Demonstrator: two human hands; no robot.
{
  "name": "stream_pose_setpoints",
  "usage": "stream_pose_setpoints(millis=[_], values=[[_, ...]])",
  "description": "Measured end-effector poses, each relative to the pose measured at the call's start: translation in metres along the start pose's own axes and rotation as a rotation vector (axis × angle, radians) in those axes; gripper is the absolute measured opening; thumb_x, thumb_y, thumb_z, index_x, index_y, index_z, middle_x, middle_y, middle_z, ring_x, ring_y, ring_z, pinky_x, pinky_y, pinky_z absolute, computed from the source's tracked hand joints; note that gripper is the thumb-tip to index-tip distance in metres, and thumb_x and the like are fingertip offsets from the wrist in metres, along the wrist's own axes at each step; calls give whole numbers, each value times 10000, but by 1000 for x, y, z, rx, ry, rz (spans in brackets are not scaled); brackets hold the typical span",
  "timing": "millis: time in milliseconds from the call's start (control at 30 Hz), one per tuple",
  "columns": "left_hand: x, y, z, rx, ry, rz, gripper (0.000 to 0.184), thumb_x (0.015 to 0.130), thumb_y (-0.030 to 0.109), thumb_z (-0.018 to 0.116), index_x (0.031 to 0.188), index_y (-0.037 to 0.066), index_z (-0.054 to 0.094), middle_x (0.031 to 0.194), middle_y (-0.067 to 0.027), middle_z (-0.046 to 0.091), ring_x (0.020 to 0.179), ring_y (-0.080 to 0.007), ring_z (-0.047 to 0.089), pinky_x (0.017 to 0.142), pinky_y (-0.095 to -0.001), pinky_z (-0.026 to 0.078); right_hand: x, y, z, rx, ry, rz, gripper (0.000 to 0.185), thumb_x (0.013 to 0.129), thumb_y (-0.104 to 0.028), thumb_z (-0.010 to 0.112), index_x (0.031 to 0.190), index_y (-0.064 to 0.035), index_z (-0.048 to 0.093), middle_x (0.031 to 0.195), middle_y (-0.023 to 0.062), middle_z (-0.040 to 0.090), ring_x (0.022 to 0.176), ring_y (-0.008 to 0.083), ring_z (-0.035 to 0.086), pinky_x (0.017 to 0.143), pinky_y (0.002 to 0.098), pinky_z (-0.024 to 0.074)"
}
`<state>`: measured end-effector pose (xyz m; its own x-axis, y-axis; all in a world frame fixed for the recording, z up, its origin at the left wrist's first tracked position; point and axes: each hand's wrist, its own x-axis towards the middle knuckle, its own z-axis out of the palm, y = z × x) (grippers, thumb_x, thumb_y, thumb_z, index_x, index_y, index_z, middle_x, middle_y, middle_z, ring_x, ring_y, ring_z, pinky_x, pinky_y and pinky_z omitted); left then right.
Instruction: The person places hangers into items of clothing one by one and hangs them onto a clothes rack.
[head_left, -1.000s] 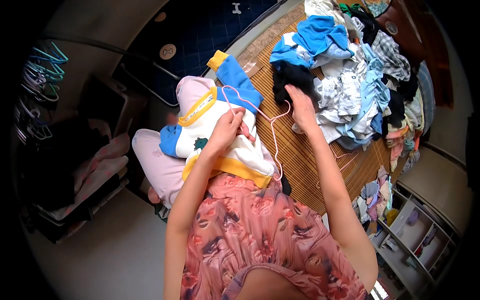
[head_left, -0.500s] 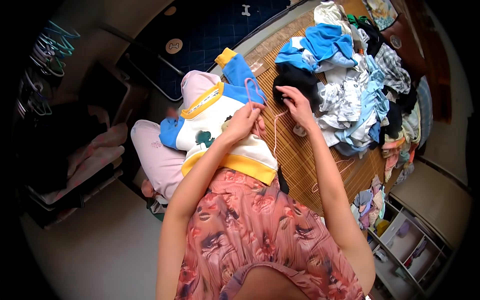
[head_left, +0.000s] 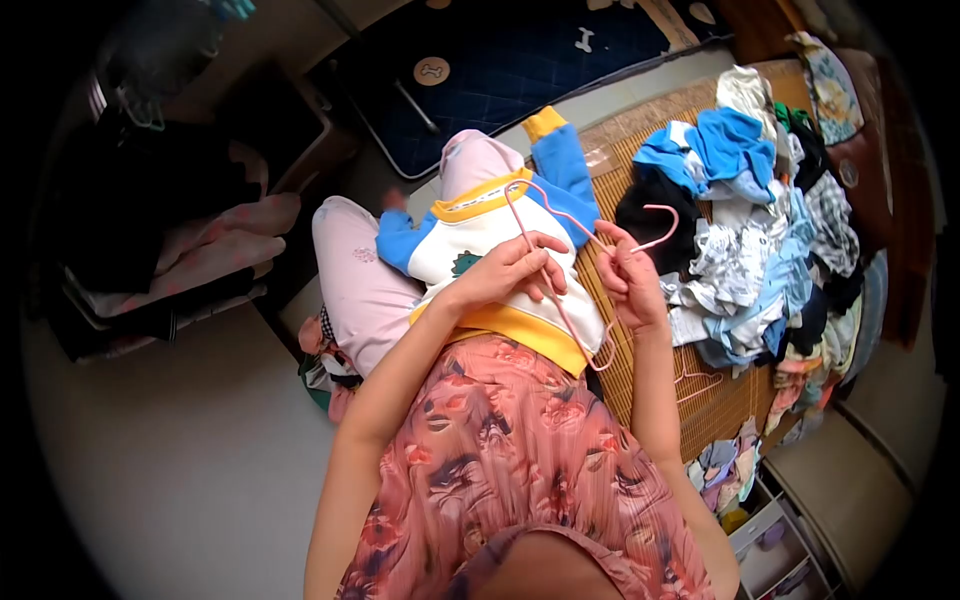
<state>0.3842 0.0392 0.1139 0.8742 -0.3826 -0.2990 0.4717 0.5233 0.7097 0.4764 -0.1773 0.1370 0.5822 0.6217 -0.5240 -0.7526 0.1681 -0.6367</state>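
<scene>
- Turned since the earlier frame, the pink hanger (head_left: 580,224) is now shown in wide outline instead of nearly edge-on.
- Its neck is pinched between the thumb and fingers of the right hand (head_left: 632,280), which is brought nearer the left hand; the hook is left free beyond the fingertips.
- One long side is loosely enclosed by the curled fingers of the left hand (head_left: 512,272), so the hanger is steadied at two places.
- Beneath it, the white, blue and yellow sweatshirt (head_left: 490,235) is spread over the person's legs, beside the left edge of the bamboo mat (head_left: 618,395); the hanger is held above its front, not inside it.
- Toward the mat's right edge, a mixed clothes pile (head_left: 745,260) is heaped, and a second pink hanger (head_left: 700,391) is laid near it.
- Past the mat's far edge, a navy quilted pad (head_left: 500,75) with bone shapes is seen.
- Off its near right corner, a divided organiser (head_left: 765,525) is partly visible; pale floor (head_left: 200,430) is exposed at left.
</scene>
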Motion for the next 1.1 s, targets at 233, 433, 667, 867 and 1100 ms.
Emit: stream_pose_setpoints(millis=[233, 433, 667, 867, 1100], values=[[-32, -5, -81, 821, 917, 235, 363, 931, 234, 501, 1199, -7, 544, 1103, -138, 626, 969, -215, 608, 785, -285, 483, 46, -39, 43, -648, 59, -307, 210, 966, -109, 483, 1082, -38, 643, 675, -29, 513, 553, 13, 406, 489, 154, 302], [-49, -43, -122, 1083, 931, -154, 501, 909, 429, 467, 1165, 13, 580, 1163, -205, 596, 1052, -351, 565, 977, -431, 349, 120, 14, 10, -1556, 167, -538, 315, 816, -37, 607, 1121, -106, 642, 944, 142, 674, 848, 309, 649, 731, 362, 503], [-76, -13, -103, 1176, 885, -372, 576, 726, 431, 685, 1136, 30, 630, 1053, -197, 652, 930, -318, 632, 844, -379, 477, 116, 33, -2, -1542, 188, -258, 425, 754, -121, 710, 1169, -109, 618, 873, 154, 669, 815, 287, 651, 717, 376, 495], [-117, 35, -90, 753, 832, -30, 249, 674, 195, 766, 832, 16, 695, 739, -9, 630, 686, -97, 574, 648, -243, 448, 101, -18, 8, -1347, 118, -446, 177, 758, -25, 682, 929, -31, 636, 721, 58, 628, 661, 151, 594, 642, 263, 469], [-186, 177, 3, 930, 984, 445, 230, 692, 93, 762, 908, 38, 707, 783, -13, 660, 722, -96, 603, 688, -235, 482, 44, -103, 109, -1074, -27, -812, 182, 795, 53, 643, 970, 4, 627, 793, 0, 627, 732, 54, 574, 656, 187, 463]])
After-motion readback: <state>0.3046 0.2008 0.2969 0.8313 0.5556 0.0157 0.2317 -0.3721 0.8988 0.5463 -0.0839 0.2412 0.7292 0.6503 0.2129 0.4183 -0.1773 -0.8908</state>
